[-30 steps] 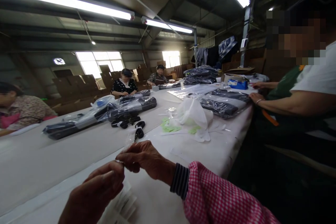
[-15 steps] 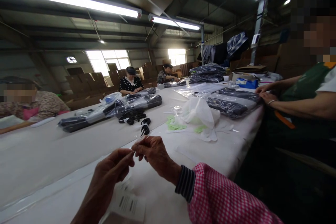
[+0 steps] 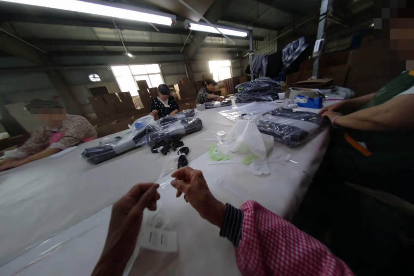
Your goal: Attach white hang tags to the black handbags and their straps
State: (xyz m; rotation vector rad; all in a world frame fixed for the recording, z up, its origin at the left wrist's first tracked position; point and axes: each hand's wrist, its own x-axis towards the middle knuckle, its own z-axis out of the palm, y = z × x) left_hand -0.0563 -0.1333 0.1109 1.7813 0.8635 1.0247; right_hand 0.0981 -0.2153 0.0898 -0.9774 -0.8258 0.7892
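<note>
Both hands are raised over the near part of the white-covered table (image 3: 106,189). My left hand (image 3: 129,209) is closed in a pinch on a thin, clear piece of plastic (image 3: 166,181). Its exact kind is hard to make out. Fingertips of my right hand (image 3: 196,189) are pinched at the other side of this plastic, a short gap away from the left ones. Below them on the table lies a white printed label (image 3: 160,239), partly behind my left wrist. Just beyond my hands is a small black coiled strap bundle (image 3: 183,157).
Several plastic-wrapped dark garments (image 3: 174,131) lie across the table, with more black straps (image 3: 166,144) beside them. A crumpled white bag (image 3: 247,140) and green scraps (image 3: 220,152) lie ahead. A co-worker's hands (image 3: 331,112) rest by a wrapped pack (image 3: 291,125) at right. Others sit opposite.
My hands have drawn apart from fingertips touching to a short gap, with clear plastic showing between them. The view has shifted slightly left.
</note>
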